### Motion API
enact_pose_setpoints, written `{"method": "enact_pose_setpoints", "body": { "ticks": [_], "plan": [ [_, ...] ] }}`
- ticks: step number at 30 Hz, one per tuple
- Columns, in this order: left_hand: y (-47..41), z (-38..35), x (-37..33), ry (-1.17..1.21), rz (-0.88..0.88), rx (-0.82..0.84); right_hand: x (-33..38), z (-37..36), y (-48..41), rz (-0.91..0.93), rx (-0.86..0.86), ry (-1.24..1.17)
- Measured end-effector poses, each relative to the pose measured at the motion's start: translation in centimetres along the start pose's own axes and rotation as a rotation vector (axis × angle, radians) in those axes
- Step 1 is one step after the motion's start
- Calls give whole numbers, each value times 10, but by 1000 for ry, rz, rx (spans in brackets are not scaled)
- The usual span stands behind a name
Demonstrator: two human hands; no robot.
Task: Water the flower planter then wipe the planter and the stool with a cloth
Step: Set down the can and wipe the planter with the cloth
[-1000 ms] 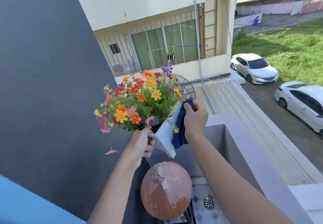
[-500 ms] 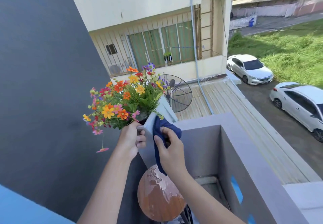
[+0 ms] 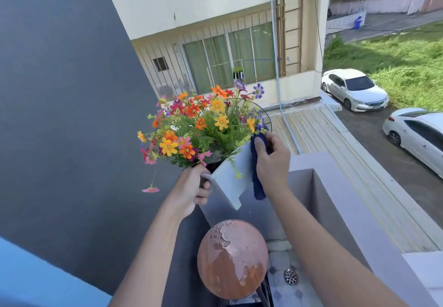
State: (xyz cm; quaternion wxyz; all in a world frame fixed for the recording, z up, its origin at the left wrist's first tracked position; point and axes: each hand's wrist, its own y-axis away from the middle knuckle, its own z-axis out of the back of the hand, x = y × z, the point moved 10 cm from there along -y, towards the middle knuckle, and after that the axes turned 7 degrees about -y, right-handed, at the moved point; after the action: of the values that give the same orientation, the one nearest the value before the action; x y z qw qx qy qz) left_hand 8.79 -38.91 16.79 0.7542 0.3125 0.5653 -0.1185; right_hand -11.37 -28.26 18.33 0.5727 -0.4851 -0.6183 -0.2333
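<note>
A white rectangular planter [image 3: 229, 179] full of orange, yellow, red and purple flowers [image 3: 203, 127] is held up in the air, tilted, above a round wooden stool [image 3: 232, 260] whose seat is wet and patchy. My left hand [image 3: 191, 191] grips the planter's near end. My right hand [image 3: 272, 163] presses a dark blue cloth [image 3: 257, 177] against the planter's right side near its far end; the cloth's tail hangs down below the hand.
A dark grey wall [image 3: 72, 115] runs along the left. A grey balcony parapet [image 3: 335, 199] stands on the right, with a floor drain [image 3: 290, 276] below. Beyond it are a neighbouring building, a metal roof and two white cars [image 3: 354, 89].
My right hand with the cloth slid from the planter's near end, low by the stool, back up to its far end. The planter with the flowers rose and swung right.
</note>
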Motion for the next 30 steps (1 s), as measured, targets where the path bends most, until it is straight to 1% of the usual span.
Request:
{"method": "enact_pose_setpoints", "body": {
  "ticks": [2, 5, 7, 11, 14, 16, 20, 23, 27, 30],
  "plan": [
    [-1, 4, 3, 27, 19, 33, -2, 2, -18, -27, 117, 7],
    [-1, 11, 3, 20, 28, 73, -13, -5, -31, -215, 345, -109],
    [2, 13, 0, -7, 25, 102, -24, -11, -31, -324, 421, -157],
    [7, 12, -8, -48, 9, 114, -42, -17, -33, -446, 418, -283],
    [4, 11, -6, -55, 5, 140, -46, -18, -34, -464, 404, -304],
    [2, 15, -1, -38, 15, 113, -52, -16, -31, -482, 391, -286],
    [-2, 15, 5, 50, 24, 44, -68, -14, -26, -472, 453, -266],
    [-6, 17, 15, 103, 71, 10, -77, -6, -15, -481, 494, -296],
    [-13, 19, 16, 53, 60, -42, -91, 10, -5, -458, 501, -255],
    [-21, 20, 21, 33, 67, -61, -114, 19, 1, -500, 457, -227]
  ]
}}
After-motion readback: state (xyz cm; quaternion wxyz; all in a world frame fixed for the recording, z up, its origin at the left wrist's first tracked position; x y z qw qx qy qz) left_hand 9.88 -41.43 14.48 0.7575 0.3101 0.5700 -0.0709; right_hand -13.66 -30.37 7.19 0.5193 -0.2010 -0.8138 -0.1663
